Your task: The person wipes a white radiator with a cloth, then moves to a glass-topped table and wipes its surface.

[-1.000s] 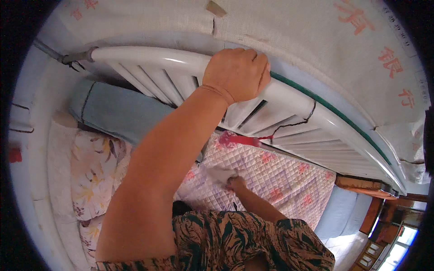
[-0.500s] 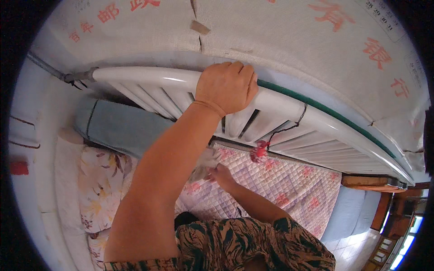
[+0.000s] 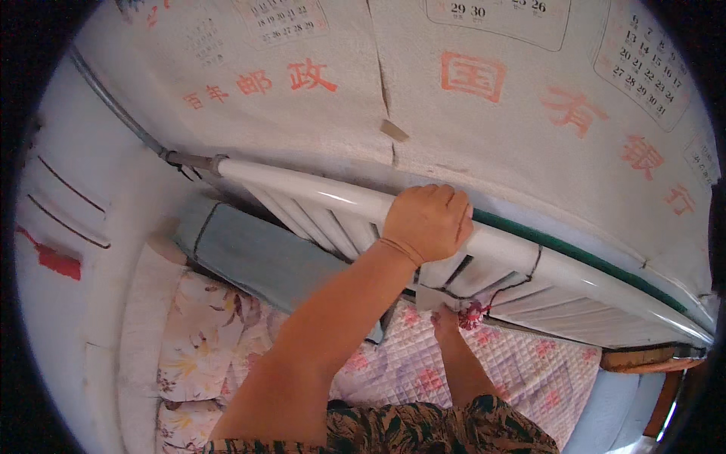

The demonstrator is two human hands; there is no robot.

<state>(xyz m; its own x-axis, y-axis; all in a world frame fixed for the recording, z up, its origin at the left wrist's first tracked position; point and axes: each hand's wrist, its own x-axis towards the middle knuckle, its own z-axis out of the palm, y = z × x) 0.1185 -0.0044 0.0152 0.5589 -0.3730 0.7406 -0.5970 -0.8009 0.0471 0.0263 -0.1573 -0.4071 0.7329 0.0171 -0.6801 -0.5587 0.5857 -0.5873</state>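
Note:
My left hand is wrapped over the thick white top pipe of a slatted radiator against the wall. Lower down, beyond my left forearm, my right hand is closed on a pale rag at the radiator's slats. The rag is partly hidden and blends with the white metal. Beside my right hand hangs a red and white ornament on a dark twisted cord, which is looped over the pipe.
Below lies a quilted pink floral bed pad. A long grey-blue cushion rests along the radiator's left part, near floral pillows. Printed cloth covers the wall. A wooden ledge and a light blue cushion are at right.
My right hand has moved right with the rag, from beside my left forearm to the slats near the red ornament. My left hand stays on the pipe. The view has tilted up.

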